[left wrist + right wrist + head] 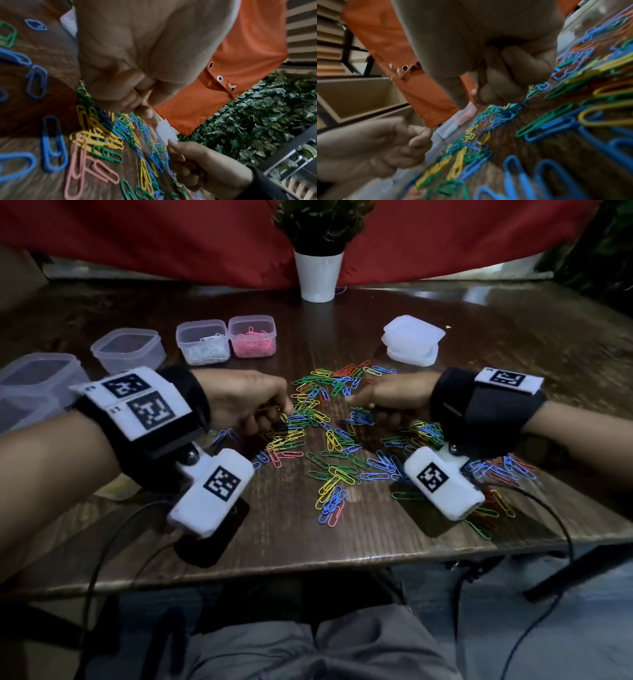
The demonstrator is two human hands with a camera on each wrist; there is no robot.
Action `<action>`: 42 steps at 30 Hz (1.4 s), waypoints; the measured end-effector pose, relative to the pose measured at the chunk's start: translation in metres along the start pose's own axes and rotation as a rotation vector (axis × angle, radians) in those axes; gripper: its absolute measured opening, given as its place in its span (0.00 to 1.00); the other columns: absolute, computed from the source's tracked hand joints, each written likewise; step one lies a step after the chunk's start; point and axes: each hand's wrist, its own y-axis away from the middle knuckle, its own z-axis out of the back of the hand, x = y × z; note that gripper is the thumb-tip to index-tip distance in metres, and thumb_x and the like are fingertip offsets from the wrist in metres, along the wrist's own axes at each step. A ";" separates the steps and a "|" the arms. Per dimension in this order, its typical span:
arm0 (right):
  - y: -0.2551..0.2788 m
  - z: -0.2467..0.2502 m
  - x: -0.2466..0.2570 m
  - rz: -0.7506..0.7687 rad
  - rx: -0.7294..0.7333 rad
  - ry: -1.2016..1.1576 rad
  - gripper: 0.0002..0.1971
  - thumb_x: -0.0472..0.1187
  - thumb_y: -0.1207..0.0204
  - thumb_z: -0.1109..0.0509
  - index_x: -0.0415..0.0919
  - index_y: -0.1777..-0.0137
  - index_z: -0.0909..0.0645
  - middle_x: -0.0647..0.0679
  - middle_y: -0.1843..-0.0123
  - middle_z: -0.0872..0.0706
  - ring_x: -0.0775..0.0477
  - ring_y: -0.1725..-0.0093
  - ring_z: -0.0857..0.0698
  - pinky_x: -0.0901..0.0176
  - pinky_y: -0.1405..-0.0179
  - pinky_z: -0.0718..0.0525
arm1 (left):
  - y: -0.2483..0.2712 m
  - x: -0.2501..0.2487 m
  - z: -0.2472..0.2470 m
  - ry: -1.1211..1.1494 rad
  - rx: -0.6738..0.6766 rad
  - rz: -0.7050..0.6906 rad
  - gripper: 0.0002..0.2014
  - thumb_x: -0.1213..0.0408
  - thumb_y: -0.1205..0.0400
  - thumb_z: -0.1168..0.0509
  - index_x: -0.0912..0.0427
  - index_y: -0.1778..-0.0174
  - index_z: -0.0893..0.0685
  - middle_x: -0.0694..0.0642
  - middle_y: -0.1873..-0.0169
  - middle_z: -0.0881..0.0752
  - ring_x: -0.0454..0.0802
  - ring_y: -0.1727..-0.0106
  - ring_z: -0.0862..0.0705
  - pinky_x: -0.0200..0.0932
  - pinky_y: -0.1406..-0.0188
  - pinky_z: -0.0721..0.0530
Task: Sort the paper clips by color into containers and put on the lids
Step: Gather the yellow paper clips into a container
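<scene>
Pile: your heap of mixed plastic-coated paper clips (pixel 329 433) (blue, green, yellow, red, a few pink) lies spread over the dark wooden table (pixel 342 546), between and under both wrists.
Left hand: your left hand (pixel 246 398) is curled at the pile's left edge, fingertips down among yellow clips (pixel 284 440). The left wrist view shows a thin yellow sliver pinched between finger and thumb; probably a clip, but you cannot tell for sure.
Right hand: your right hand (pixel 390 398) is curled with the thumb extended, knuckles over a blue and green cluster (pixel 359 416). Whether it holds anything cannot be told.
Containers: the clear square tub of white clips (pixel 202 342) and the clear square tub of pink clips (pixel 252 336) stand touching at the back left; two empty clear tubs (pixel 128 349) sit further left.
Lids: a stack of translucent white lids (pixel 412 340) lies at the back right, none fitted.
Progress: early, judging by the pile.
Risk 1: clips interlock, so lifting one may drag a wrong colour along.
Risk 2: clips under your right wrist near the table edge (pixel 500 474) could be swept off by the cuff.
Risk 3: dim light may confuse red with pink.
</scene>
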 end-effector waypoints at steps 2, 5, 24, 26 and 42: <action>0.002 -0.003 0.000 0.037 -0.111 0.183 0.23 0.52 0.15 0.47 0.43 0.72 0.35 0.48 0.75 0.33 0.53 0.79 0.33 0.66 0.80 0.36 | -0.006 0.000 0.002 -0.160 -0.035 -0.037 0.17 0.54 0.17 0.41 0.57 0.70 0.27 0.49 0.79 0.36 0.41 0.84 0.39 0.29 0.88 0.46; 0.003 -0.009 0.004 0.076 -0.091 0.159 0.20 0.41 0.14 0.47 0.37 0.67 0.25 0.45 0.76 0.23 0.51 0.81 0.25 0.67 0.81 0.29 | -0.005 -0.002 0.003 -0.663 -0.100 -0.187 0.14 0.52 0.27 0.26 0.54 0.72 0.22 0.47 0.78 0.25 0.41 0.76 0.28 0.34 0.78 0.33; -0.008 -0.044 0.057 0.439 -0.122 0.514 0.15 0.43 0.30 0.24 0.37 0.46 0.16 0.55 0.72 0.27 0.51 0.66 0.25 0.70 0.76 0.33 | 0.014 0.018 0.026 -0.208 0.058 -0.196 0.09 0.61 0.20 0.35 0.60 0.65 0.21 0.54 0.76 0.29 0.42 0.81 0.35 0.32 0.82 0.38; -0.011 -0.045 0.060 0.436 -0.149 0.579 0.13 0.42 0.30 0.25 0.39 0.46 0.15 0.52 0.70 0.25 0.49 0.60 0.23 0.65 0.75 0.31 | 0.016 0.023 0.031 -0.071 0.037 -0.146 0.10 0.61 0.20 0.37 0.58 0.67 0.23 0.53 0.77 0.32 0.41 0.82 0.37 0.30 0.85 0.41; -0.017 -0.045 0.078 0.465 -0.136 0.702 0.12 0.35 0.30 0.29 0.41 0.46 0.14 0.52 0.69 0.25 0.48 0.60 0.25 0.66 0.77 0.34 | 0.031 0.023 0.030 0.843 0.199 0.025 0.05 0.66 0.35 0.49 0.58 0.76 0.33 0.49 0.82 0.33 0.38 0.87 0.37 0.25 0.94 0.46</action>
